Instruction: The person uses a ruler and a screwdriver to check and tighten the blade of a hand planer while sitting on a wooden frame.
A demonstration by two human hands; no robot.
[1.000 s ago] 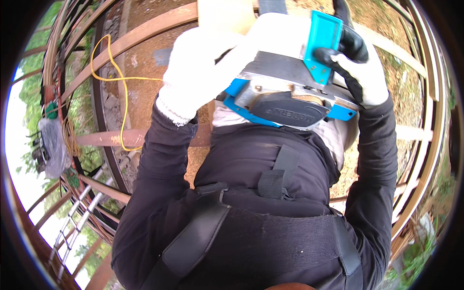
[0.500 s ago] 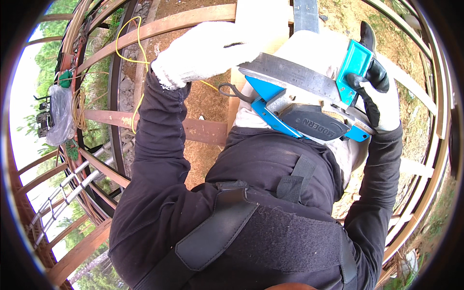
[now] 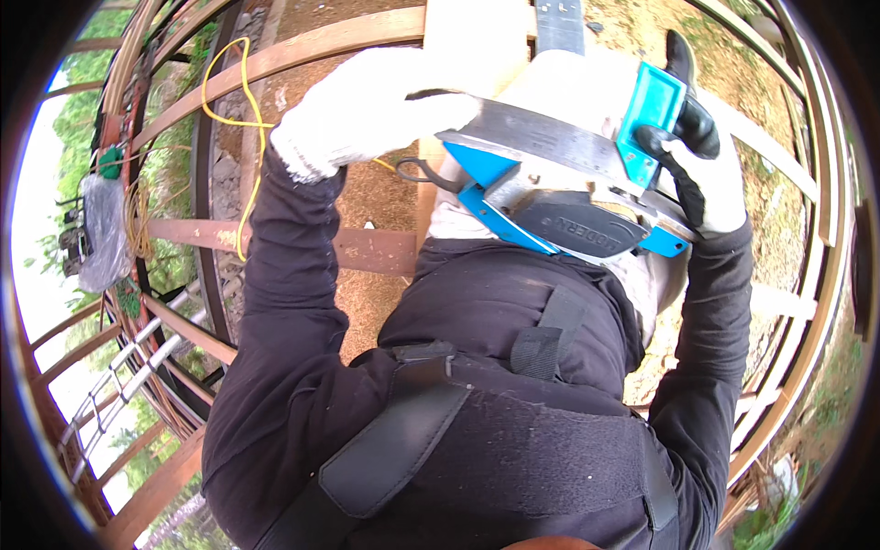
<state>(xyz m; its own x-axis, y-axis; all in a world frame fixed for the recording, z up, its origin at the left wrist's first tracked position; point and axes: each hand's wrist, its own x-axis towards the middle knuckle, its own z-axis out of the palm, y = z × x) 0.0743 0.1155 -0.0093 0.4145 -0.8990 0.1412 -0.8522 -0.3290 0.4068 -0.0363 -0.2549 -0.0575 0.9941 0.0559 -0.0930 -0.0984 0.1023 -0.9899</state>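
A blue-handled try square (image 3: 550, 137) lies tilted across an upturned electric hand planer (image 3: 573, 225), which rests on my lap. The planer has blue body parts and a dark side cover, and a dark loop of cord (image 3: 429, 174) sticks out at its left end. My left hand (image 3: 367, 115), in a white glove, pinches the free end of the square's steel blade. On the right, the square's blue stock is in the grip of my right hand (image 3: 701, 174), whose glove is white with black-coated fingers. The planer's sole is partly hidden beneath the blade.
A pale board (image 3: 467, 41) runs away from me, over timber rails (image 3: 339, 32). A yellow cord (image 3: 246, 119) loops at the left. Beyond it, a plastic-wrapped object (image 3: 103, 234) hangs by a railing. A boot (image 3: 680, 57) shows past my right hand.
The whole view has shifted slightly left. The square's blade has tilted a little, so its scale shows less. Both hands keep their hold on the square.
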